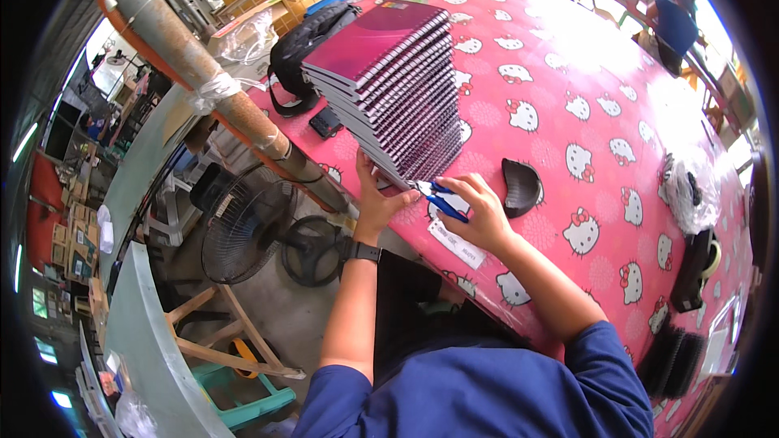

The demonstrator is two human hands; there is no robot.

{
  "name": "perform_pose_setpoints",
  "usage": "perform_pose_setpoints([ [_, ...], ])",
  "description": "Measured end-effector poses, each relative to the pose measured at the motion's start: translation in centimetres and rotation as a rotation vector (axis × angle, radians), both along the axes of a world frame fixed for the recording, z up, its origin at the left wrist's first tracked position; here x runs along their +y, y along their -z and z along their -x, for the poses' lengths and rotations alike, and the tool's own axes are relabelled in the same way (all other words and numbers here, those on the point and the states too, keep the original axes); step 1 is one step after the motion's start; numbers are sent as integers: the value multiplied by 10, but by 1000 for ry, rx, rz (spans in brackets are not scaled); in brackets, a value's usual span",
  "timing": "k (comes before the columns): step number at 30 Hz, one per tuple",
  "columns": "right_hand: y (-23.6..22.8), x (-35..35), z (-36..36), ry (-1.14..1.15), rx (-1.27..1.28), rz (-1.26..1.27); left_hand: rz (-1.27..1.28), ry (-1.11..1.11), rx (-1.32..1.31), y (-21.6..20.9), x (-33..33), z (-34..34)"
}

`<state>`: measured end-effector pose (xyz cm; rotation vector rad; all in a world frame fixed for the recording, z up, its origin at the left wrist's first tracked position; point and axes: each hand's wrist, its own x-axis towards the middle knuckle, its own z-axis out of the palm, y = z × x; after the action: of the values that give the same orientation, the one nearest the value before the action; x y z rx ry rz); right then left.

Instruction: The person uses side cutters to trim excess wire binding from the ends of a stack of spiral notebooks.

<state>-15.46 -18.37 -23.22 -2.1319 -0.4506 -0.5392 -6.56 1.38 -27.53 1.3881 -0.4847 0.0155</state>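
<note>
Left hand [375, 195], fingers spread, steadies the foot of the notebook stack [398, 85] at the table [568, 57] edge; right hand [479, 211] grips blue-handled pliers [434, 195] at the lowest notebook's wire.

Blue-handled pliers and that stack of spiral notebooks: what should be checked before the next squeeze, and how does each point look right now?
1. Right hand has the blue-handled pliers firmly in its grip: ok, fingers wrap the handles.
2. Plier tips meet the wire binding at the bottom of the stack of spiral notebooks: cannot tell, too small.
3. Left hand steadies the stack's base: ok, it rests against the lowest notebooks.
4. Left fingers clear of the plier tips: cannot tell, they lie very close.
5. Stack stands stable: not ok, it leans, stepped sideways.
6. Black curved piece out of the way: ok, it lies apart on the pink patterned tablecloth.
</note>
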Motion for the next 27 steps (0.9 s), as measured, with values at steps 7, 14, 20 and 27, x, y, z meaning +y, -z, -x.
perform_pose_setpoints([
  [7,7,0,-1,33,-52,95,-72,-44,-33,-1,4,2],
  [14,11,0,2,64,-38,120,-81,-37,-18,-3,4,3],
  [20,10,8,-2,83,-116,124,-61,-35,-44,5,7,-3],
  [27,10,4,-2,-48,118,-144,-43,-51,-49,4,3,-1],
])
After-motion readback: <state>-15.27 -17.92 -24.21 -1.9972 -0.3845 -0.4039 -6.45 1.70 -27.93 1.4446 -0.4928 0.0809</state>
